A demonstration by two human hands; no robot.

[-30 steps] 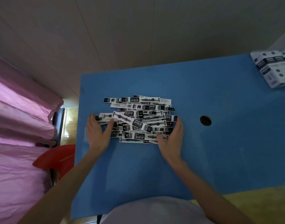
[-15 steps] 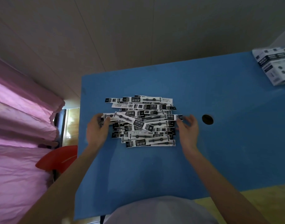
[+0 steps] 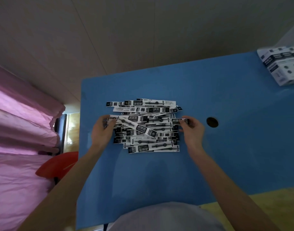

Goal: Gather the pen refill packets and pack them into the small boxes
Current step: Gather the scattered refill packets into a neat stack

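From the head view, a loose heap of long, flat black-and-white pen refill packets (image 3: pixel 145 125) lies on the middle of a blue table top (image 3: pixel 226 164). The left hand (image 3: pixel 102 132) pinches the left end of packets at the heap's left edge; the right hand (image 3: pixel 192 130) pinches the right end of one packet at the right edge. White-and-black small boxes (image 3: pixel 283 65) sit stacked at the table's far right corner, well apart.

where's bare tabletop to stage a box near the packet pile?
Bare blue table lies between the packet pile and the near edge. It is also bare beyond the round hole, up to the small boxes at the far right corner. Crowded: the pile's two ends, where the left hand and right hand grip packets.
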